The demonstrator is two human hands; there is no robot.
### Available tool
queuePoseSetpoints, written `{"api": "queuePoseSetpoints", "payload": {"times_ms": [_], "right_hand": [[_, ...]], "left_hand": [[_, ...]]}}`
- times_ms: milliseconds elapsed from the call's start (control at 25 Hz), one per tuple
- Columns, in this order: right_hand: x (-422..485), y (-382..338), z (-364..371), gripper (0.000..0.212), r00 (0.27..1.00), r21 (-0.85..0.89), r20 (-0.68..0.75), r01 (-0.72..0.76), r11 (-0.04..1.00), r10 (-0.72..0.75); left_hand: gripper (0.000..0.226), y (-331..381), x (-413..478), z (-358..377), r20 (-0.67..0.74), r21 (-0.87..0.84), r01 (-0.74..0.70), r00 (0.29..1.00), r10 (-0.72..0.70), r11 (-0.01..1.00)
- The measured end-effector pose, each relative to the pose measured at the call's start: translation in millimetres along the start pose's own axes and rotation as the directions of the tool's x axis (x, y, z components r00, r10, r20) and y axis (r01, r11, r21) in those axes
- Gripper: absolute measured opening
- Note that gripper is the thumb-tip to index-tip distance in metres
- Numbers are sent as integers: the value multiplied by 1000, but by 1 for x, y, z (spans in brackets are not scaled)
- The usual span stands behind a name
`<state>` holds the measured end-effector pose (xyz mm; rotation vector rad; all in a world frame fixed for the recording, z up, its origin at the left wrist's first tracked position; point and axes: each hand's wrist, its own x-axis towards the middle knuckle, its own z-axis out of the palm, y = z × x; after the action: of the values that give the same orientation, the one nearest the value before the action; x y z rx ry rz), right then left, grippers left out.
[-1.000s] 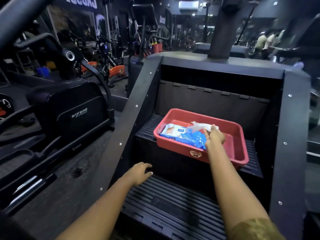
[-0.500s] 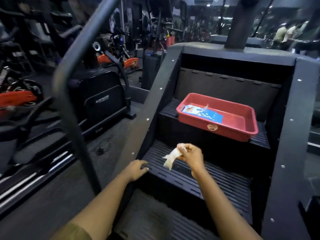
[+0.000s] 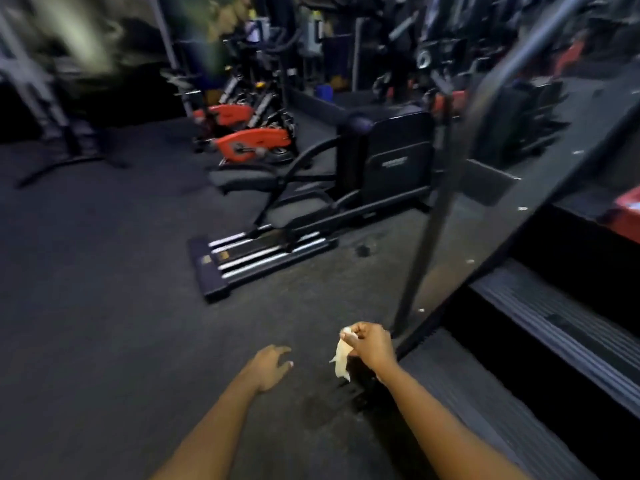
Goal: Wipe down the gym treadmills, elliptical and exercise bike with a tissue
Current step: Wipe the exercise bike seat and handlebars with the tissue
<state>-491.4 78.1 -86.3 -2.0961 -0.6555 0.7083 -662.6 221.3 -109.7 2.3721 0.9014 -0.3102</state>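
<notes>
Right hand: my right hand (image 3: 372,342) is nearest to me, well short of the elliptical (image 3: 384,161) and a little to its right. The fingers are curled in and pinch the top of the tissue (image 3: 341,358).
Tissue: white and crumpled. It hangs down from that pinch, over the floor (image 3: 104,306), and touches nothing else that I can see.
Left hand: my left hand (image 3: 270,367) is just left of the right one, on my side of the elliptical. Its fingers are spread and loosely bent, and it has hold of nothing.
Stair machine: the stair machine (image 3: 561,323) stands right of the elliptical, its ribbed black steps running up to the right. Its dark post (image 3: 420,258) rises between my right hand and the elliptical's housing.
Red tray: only a blurred edge of the red tray (image 3: 628,209) shows, on an upper step far right of the elliptical.
Elliptical: black, with its silver rails (image 3: 263,252) at the end nearest me and the housing farther back.
Exercise bikes: the orange-panelled exercise bikes (image 3: 249,143) stand just behind the elliptical, to its left, and are blurred.
</notes>
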Motion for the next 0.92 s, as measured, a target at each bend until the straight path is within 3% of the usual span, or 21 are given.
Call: {"api": "queuePoseSetpoints", "payload": {"times_ms": [120,360,640,920], "right_hand": [[0,-59,92,14,980,-29,172,107,994,-100],[48,-174,260,11,854,-109,438,360,926,-281],[180,-331,414,11,782,-65,498,466,882,-376],[311,-469,520,10,753,-33,489,520,853,-440]], "left_hand": [[46,-92,-47,-25,-84,-56,158,983,-163,986],[48,-257,-69,-92,-133,-134,406,897,-422,904],[51,-424,-1,-242,-156,-197,539,807,-569,819],[50,-550,97,-382,-211,-255,518,794,-569,817]]}}
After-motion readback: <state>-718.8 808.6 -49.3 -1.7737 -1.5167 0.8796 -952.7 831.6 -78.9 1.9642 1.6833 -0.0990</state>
